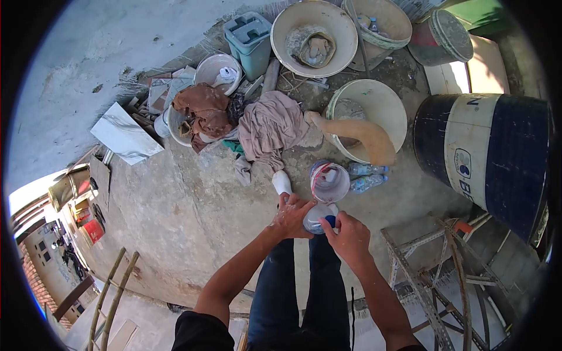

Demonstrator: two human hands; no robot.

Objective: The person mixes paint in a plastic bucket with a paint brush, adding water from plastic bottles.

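A clear container (313,217) sits between two bare hands, close in front of the person's knees. The left hand (291,217) curves around its left side; the right hand (351,237) closes its fingertips in a narrow pinch at the blue part (330,222) on the container's right. Whether that part is a cap or something behind the clear wall cannot be told.

The thin-looking wall likely calls for a light, even hold: left palm broad against the side as a brace, right fingers working from the wrist, and no hard squeeze that might dent it or make it slip. Keeping it level would be the safer course, as its contents cannot be made out.

Just beyond, at twelve o'clock, stands a small bucket (321,196), near enough to be knocked by a straying elbow or knuckle. Two plastic bottles (369,176) lie on their sides at one o'clock. A crumpled mauve cloth (272,126) spreads at eleven, brown cloth (205,108) beyond it.

The concrete floor (175,216) is stained and rough, in strong daylight. Large tubs (386,105) line the far edge from twelve to one, below a bare grey wall (117,35). A blue-and-white drum (480,152) lies at two, a metal frame (410,241) stands toward four, and poles (114,292) lean at eight.
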